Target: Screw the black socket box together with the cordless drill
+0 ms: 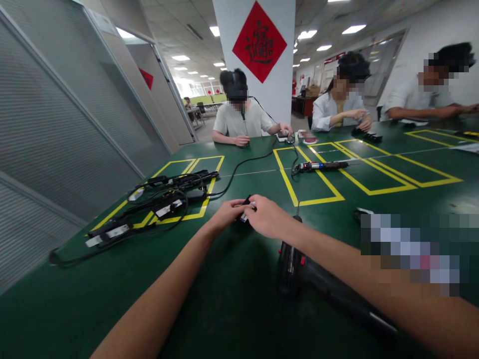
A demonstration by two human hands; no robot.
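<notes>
Apparently the work is midway: the left hand (pixel 229 214) has its fingers nearly closed, pinching a small black-and-silver part (pixel 244 218), and the right hand (pixel 267 217) curls over the part's other side, fingertips on it. So the part is not yet set aside; whether anything in it remains unfitted is hidden. Near the right hand, a black power screwdriver (pixel 289 269) lies ungripped on the green table (pixel 123 309). Farther left, cabled black devices (pixel 172 207) lie across yellow tape (pixel 213 187).

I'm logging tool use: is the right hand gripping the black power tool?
No, the right hand holds a small part; the tool lies on the table.
</notes>
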